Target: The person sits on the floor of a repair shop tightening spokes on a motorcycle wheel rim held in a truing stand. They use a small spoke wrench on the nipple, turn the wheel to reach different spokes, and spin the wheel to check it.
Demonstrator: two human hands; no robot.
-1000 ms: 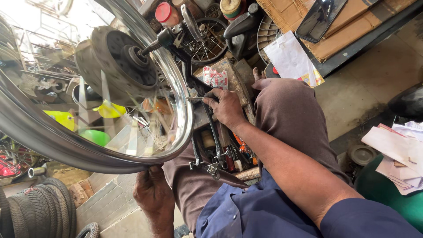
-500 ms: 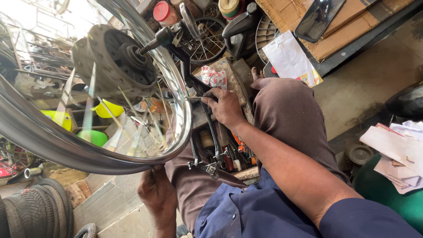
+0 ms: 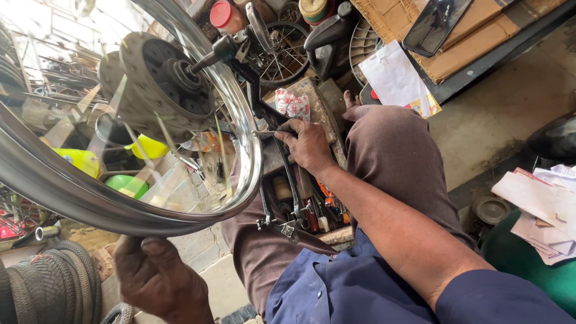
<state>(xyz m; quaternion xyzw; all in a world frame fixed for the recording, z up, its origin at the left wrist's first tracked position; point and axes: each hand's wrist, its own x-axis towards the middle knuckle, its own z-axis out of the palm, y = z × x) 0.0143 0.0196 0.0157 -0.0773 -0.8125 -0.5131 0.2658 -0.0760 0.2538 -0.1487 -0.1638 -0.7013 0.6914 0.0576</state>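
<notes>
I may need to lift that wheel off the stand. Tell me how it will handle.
The wheel looks stiff: a chrome rim laced by spokes to a thick hub, so probably heavy at the centre. The polished rim may be slippery. Being round, it would likely roll or turn freely; the left hand sits under it.

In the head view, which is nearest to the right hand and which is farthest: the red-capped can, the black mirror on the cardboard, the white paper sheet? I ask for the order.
From the right hand:
1. White paper sheet, up and to the right, beside the knee.
2. Red-capped can, at the top edge, up and to the left.
3. Black mirror, on the cardboard, top right.
</notes>
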